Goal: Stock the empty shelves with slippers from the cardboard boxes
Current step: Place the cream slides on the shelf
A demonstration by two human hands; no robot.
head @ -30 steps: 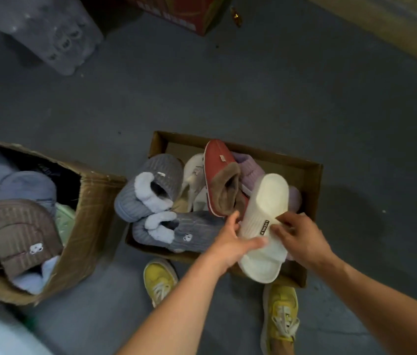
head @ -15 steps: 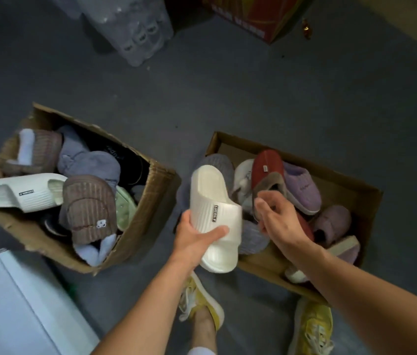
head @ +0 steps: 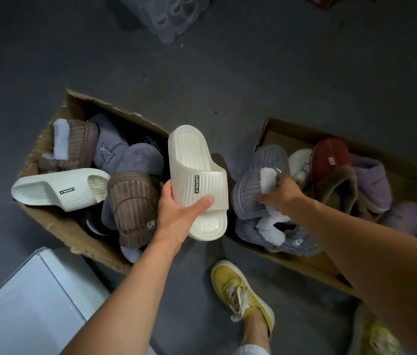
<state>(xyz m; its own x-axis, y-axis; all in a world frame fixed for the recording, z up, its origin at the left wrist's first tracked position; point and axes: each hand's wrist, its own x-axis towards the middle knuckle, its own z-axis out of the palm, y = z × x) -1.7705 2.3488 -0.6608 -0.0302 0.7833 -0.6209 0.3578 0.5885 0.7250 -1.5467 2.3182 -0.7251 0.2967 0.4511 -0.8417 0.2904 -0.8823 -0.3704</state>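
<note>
Head view is showing the left hand [head: 176, 216] gripping a cream slide [head: 197, 180] between the two cardboard boxes, while the right hand [head: 283, 192] is pinching a grey fleece slipper [head: 256, 183] in the right box [head: 304, 265].

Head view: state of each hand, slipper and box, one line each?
left hand: grips the cream slide
cream slide: held in the air between the boxes
right hand: grips the grey fleece slipper
grey fleece slipper: in the right box
second cream slide: lying in the left box
left box: open, full
right box: open, full
</note>
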